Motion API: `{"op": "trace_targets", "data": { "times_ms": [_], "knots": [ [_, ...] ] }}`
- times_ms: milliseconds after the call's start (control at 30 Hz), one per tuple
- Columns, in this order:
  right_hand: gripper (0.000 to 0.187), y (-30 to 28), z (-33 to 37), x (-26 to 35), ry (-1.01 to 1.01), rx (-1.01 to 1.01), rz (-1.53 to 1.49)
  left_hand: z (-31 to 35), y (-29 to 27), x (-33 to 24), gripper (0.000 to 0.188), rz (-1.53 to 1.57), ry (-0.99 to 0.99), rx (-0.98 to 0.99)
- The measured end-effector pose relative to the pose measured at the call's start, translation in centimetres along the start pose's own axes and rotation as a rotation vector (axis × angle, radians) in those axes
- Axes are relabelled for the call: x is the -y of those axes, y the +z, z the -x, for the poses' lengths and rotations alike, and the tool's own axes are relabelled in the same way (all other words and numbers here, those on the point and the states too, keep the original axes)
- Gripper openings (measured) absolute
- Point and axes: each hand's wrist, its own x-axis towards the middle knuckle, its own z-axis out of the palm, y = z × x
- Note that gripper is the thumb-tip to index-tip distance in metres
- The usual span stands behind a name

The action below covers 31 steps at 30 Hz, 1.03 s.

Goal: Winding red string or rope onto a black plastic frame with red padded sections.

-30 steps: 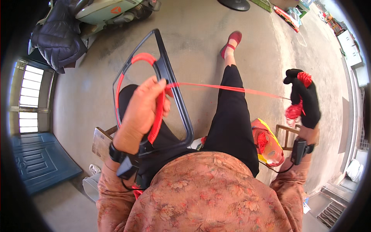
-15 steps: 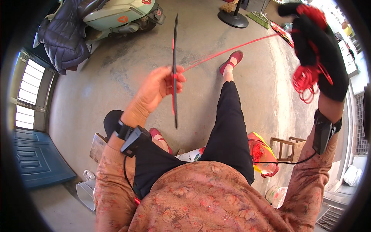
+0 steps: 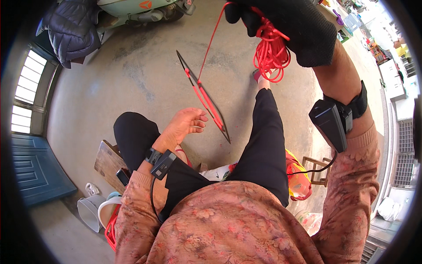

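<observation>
A thin black shuttle (image 3: 203, 96), pointed at both ends and wound with red cord along its middle, hangs tilted in the air over the floor. One taut strand of the cord runs from it up to my right hand (image 3: 292, 31), which wears a black knit glove. That hand is closed on a looped bundle of red cord (image 3: 271, 55), whose coils dangle below the fingers. My left hand (image 3: 187, 124), bare, is beside the shuttle's lower half without holding it. Its fingers are loosely curled and slightly apart.
A light green scooter (image 3: 136, 9) with a dark padded cover (image 3: 72, 33) stands at the far left. To my left are a wooden stool (image 3: 110, 160), a white bucket (image 3: 90, 213) and a blue door (image 3: 41, 169). A red and yellow bag (image 3: 299, 176) lies by my right leg.
My left hand has let go of the shuttle and dropped lower. The shuttle now hangs tilted from the cord. My right hand has moved left, across the upper part of the view, with the cord bundle.
</observation>
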Motion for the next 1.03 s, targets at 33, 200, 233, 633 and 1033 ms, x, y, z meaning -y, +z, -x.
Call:
{"op": "trace_targets", "data": {
  "times_ms": [33, 200, 233, 633, 1033],
  "knots": [
    [0.023, 0.5, -1.2, 0.7, 0.050, 0.028, -0.073, 0.2, 0.0, -0.1, 0.022, -0.058, 0.018, -0.035],
    [0.024, 1.3, -5.7, 1.9, 0.229, 0.078, -0.267, 0.6, 1.0, 0.2, 0.018, -0.205, 0.017, -0.053],
    [0.025, 1.3, -6.2, 1.8, 0.255, 0.073, -0.283, 0.7, 1.3, 0.1, 0.017, -0.207, 0.033, -0.044],
    [0.024, 2.9, -8.5, -3.2, 0.271, -0.035, -0.273, 1.1, 1.5, -0.4, 0.016, -0.203, 0.113, -0.055],
    [0.029, 1.9, -7.0, -1.4, 0.176, -0.115, -0.090, -0.2, 0.5, -0.6, 0.028, -0.611, 0.656, -0.562]
  ]
}}
